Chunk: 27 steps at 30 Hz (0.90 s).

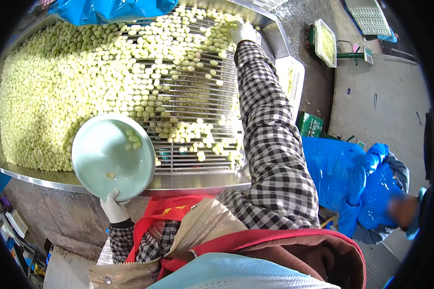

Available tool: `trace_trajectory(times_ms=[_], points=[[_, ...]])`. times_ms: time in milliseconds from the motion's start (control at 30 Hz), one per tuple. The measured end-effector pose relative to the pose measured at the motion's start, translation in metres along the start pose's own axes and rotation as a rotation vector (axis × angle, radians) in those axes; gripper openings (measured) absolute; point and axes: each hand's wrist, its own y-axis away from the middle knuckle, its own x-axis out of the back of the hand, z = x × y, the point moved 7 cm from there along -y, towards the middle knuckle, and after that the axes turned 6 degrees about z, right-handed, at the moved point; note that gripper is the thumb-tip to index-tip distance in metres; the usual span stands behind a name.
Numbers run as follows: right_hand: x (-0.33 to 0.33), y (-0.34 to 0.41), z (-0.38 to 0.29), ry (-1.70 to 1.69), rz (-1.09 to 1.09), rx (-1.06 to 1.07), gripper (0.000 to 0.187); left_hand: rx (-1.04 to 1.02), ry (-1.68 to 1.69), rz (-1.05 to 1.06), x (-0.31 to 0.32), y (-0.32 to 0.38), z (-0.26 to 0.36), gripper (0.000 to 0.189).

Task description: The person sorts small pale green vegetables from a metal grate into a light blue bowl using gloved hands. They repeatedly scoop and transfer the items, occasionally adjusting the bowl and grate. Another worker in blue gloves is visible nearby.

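Many pale green, oval fruits, which look like grapes (pixel 58 90), lie heaped on the left of a steel sorting table and thin out over its bar grate (pixel 199 94). My left hand (pixel 115 207), in a white glove, grips the near rim of a pale green plastic basin (pixel 105 155). The basin is tilted over the table's near edge, with a few fruits and a small brownish bit inside. My right hand (pixel 243 31), also gloved, reaches to the far right corner of the grate, at the edge of the fruits there. Its fingertips are hard to make out.
Blue plastic (pixel 112 9) covers something at the table's far side. A white crate (pixel 291 79) stands against the right end. Farther right are a filled crate (pixel 325 43) by a scale (pixel 368 55), a green box (pixel 310 124) and a co-worker in a blue apron (pixel 332 169).
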Motion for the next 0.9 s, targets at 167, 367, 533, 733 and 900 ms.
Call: trace_trajectory(times_ms=[167, 367, 533, 733, 900], points=[[-0.009, 0.017, -0.029, -0.240, -0.190, -0.185, 0.043, 0.012, 0.056, 0.009, -0.006, 0.017, -0.008, 0.058], [-0.022, 0.031, 0.069, -0.696, 0.277, -0.358, 0.050, 0.034, 0.010, -0.091, -0.047, 0.019, -0.006, 0.057], [-0.005, -0.040, 0.061, -0.028, -0.025, -0.198, 0.046, -0.045, 0.029, -0.131, -0.039, -0.013, -0.032, 0.052], [-0.024, -0.055, 0.088, -0.048, -0.020, -0.119, 0.045, -0.007, -0.072, -0.129, -0.044, -0.011, -0.028, 0.053], [-0.008, 0.047, 0.080, -0.707, -0.174, -0.122, 0.027, 0.103, -0.073, -0.138, -0.089, 0.011, -0.005, 0.060]])
